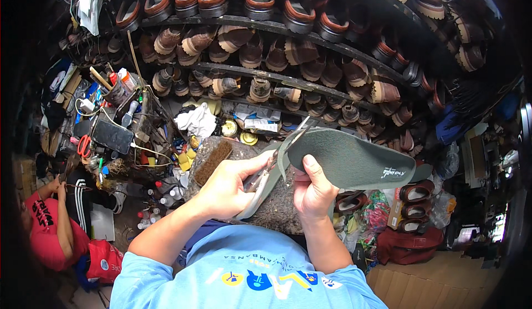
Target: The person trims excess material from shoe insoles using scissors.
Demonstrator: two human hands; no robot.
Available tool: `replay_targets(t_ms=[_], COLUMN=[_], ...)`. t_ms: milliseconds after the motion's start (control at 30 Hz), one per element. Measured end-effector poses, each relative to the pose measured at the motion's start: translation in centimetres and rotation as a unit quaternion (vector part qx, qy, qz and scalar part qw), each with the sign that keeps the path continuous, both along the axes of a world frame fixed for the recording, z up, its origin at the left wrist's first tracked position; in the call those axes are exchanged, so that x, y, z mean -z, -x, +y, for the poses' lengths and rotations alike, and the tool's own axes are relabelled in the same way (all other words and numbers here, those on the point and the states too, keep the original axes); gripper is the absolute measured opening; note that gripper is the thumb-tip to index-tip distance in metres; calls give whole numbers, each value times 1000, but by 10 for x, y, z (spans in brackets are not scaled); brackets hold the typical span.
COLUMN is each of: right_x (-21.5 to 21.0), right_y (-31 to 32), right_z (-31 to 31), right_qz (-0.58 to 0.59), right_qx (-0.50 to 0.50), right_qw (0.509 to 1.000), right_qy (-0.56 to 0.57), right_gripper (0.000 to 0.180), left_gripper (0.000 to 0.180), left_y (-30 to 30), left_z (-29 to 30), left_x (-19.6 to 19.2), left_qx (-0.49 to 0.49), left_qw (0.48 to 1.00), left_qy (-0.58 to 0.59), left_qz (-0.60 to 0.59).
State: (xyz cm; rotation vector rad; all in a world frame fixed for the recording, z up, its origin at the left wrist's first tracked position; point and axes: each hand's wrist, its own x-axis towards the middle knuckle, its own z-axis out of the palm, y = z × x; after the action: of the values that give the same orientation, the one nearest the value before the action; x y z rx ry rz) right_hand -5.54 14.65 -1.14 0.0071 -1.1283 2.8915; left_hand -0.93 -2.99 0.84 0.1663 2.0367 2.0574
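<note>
My right hand is closed on a dark green sandal, its thumb pressed on the footbed near one end. The sole points out to the right with pale lettering at its far end. My left hand is closed on a second green sandal, seen nearly edge-on, its fingers mostly hidden behind it. The two pieces meet or overlap between my hands, where a green strap curves. Below them is a grey, rough-topped work block, with a brown bristle brush lying on its left part.
Shelves packed with brown shoes stand ahead. A cluttered bench at left holds a dark phone-like slab and red-handled scissors. Another person in a red shirt sits at far left. A maroon bag lies at right.
</note>
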Motion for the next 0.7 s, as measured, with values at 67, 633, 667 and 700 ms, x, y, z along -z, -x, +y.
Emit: replay_targets(t_ms=[67,633,667,700], right_x=[2,5,3,2], right_y=[1,-3,-3,-4], right_z=[-1,18,19,19], right_qz=[5,8,10,11], right_qx=[11,-27,-26,-25], right_qw=[1000,1000,999,998], right_qy=[3,-11,-30,-49], right_gripper=[35,33,32,32], left_gripper=[78,66,66,66], left_y=[2,10,10,11], left_z=[-3,-16,-17,-18], left_x=[-3,-9,-10,-13], left_qx=[9,66,66,74], left_qw=[999,993,993,993], left_qy=[17,59,60,61], left_qz=[37,83,83,71])
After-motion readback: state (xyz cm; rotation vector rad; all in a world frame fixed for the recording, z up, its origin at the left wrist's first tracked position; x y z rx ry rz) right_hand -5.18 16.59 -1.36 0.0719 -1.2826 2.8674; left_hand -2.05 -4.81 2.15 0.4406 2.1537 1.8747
